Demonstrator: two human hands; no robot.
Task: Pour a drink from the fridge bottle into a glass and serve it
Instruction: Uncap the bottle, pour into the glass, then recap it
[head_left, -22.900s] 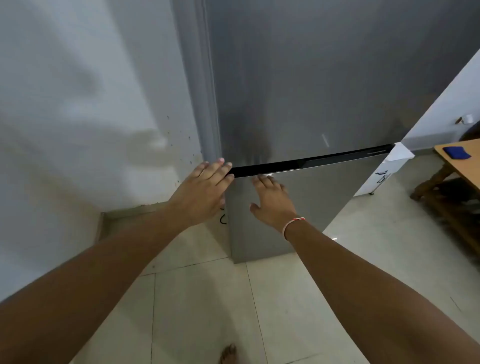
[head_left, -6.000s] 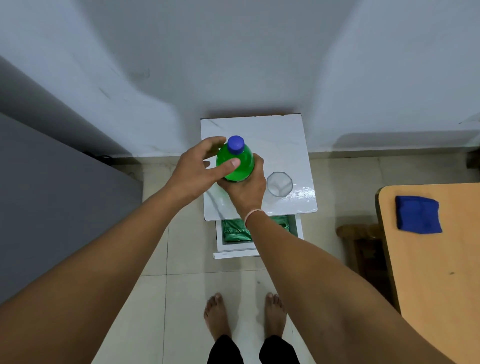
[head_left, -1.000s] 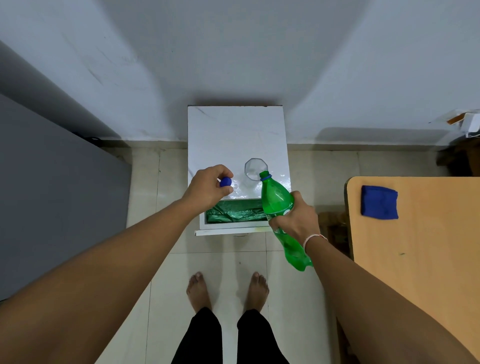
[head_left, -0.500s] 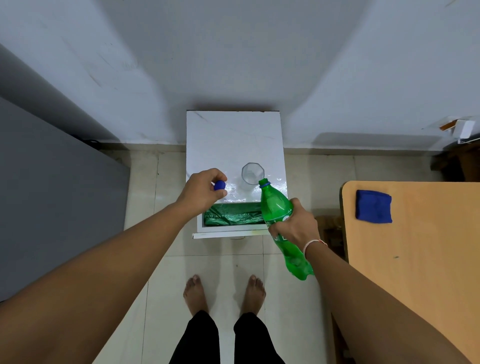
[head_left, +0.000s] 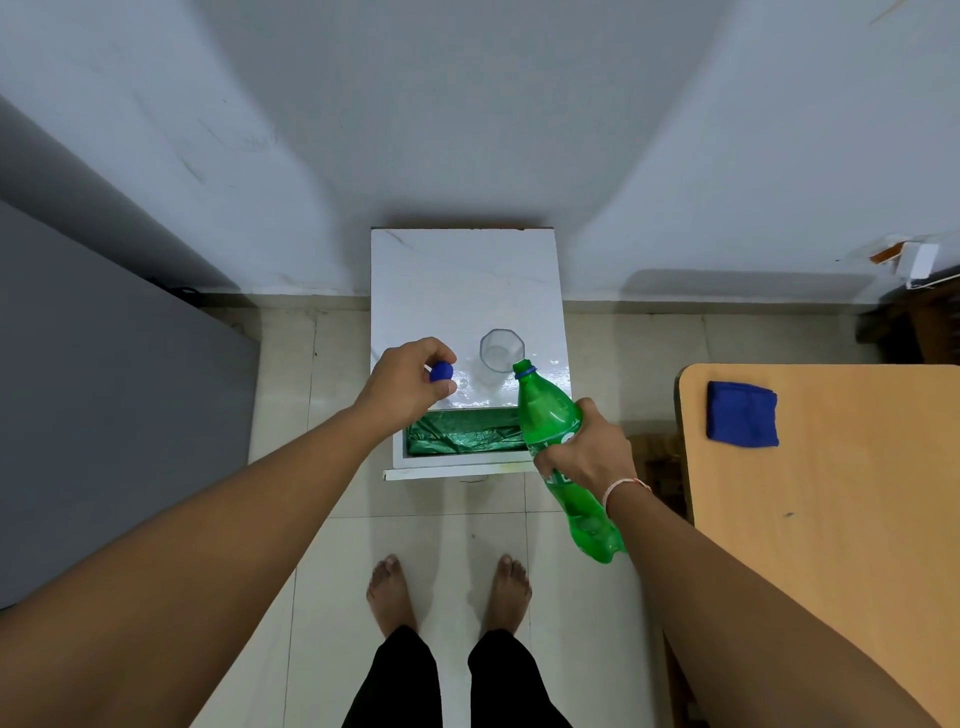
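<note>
My right hand (head_left: 589, 449) grips a green plastic bottle (head_left: 550, 415) around its middle. The bottle is uncapped and tilted, its open mouth at the near rim of a clear faceted glass (head_left: 500, 352). The glass stands upright on a small white table (head_left: 462, 280). I cannot tell whether any liquid is in the glass. My left hand (head_left: 408, 382) pinches the blue bottle cap (head_left: 441, 372) above the table's near left edge.
A green bag (head_left: 462, 434) fills the shelf under the white table. The grey fridge side (head_left: 104, 389) stands at left. At right is a wooden table (head_left: 831, 519) with a blue cloth (head_left: 743, 413). My bare feet are on the tiled floor.
The bottle has tipped a little further, its mouth coming to the glass rim. My left hand still holds the cap at about the same spot.
</note>
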